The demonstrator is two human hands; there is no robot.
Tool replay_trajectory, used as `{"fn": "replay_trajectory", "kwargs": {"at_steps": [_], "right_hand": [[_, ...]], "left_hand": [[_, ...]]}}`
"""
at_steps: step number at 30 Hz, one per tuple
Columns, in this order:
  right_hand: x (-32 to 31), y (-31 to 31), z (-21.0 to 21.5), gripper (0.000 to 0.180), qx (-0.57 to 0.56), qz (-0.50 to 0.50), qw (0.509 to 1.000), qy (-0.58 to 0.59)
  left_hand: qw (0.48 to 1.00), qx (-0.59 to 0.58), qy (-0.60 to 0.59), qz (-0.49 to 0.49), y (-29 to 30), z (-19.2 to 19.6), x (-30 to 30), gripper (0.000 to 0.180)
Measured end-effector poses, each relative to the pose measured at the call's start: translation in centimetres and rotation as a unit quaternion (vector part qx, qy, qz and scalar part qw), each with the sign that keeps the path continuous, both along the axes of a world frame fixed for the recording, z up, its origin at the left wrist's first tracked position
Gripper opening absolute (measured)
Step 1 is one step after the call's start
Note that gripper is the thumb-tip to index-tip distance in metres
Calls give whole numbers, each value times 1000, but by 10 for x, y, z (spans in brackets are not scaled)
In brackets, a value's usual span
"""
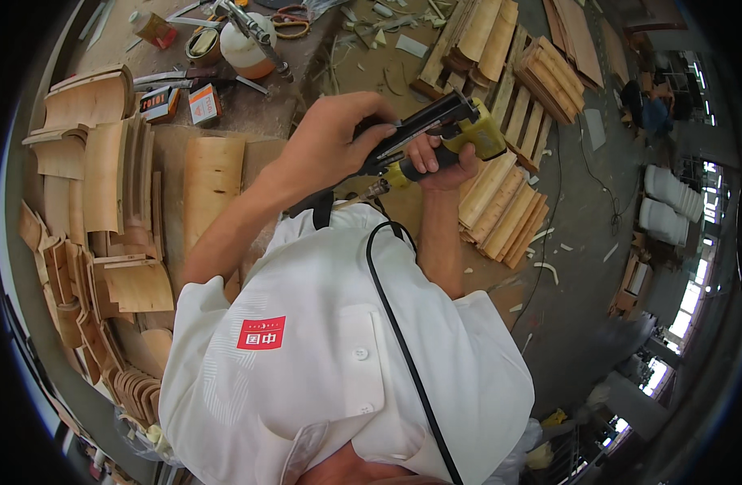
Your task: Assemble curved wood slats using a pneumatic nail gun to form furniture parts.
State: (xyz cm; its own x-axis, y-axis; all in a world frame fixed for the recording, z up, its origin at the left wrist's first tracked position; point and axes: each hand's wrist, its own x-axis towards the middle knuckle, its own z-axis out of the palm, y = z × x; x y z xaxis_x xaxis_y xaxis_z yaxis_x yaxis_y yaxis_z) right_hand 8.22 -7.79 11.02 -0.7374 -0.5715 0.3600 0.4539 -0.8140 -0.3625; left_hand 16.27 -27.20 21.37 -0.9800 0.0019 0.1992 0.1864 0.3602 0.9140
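Note:
I hold a yellow and black pneumatic staple gun (488, 133) in front of my chest, tilted with its long black magazine (411, 129) running toward the lower left. My right hand (443, 162) is closed around its grip. My left hand (338, 133) is closed at the magazine, with thumb and fingers pressed along it; whether a staple strip is between the fingers cannot be made out. An air hose fitting (375, 191) shows below the tool. On the bench to the left lie an orange and white small box (203, 105) and a dark small box (159, 105).
Curved plywood pieces (104, 178) are stacked along the left, and one panel (213, 182) lies on the bench. A bottle with a spray head (245, 48) and orange-handled scissors (291, 23) stand farther back. Plywood stacks (504, 206) and a pallet (524, 121) sit on the right floor.

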Motion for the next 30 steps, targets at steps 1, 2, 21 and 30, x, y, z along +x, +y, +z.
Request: {"fn": "replay_trajectory", "kwargs": {"at_steps": [1,2,21,30], "right_hand": [[0,1,-2,56,-12,6,1000,-3],[0,1,-5,56,-17,2,1000,-4],[-5,13,-52,65,-185,35,963,-193],[-1,8,-39,69,-170,32,960,-221]], "left_hand": [[999,-32,22,-2,4,0,-3,17],[997,-63,43,-4,8,0,-5,16],[961,-249,107,-50,87,2,-50,36],[980,-166,102,26,95,10,-65,42]]}}
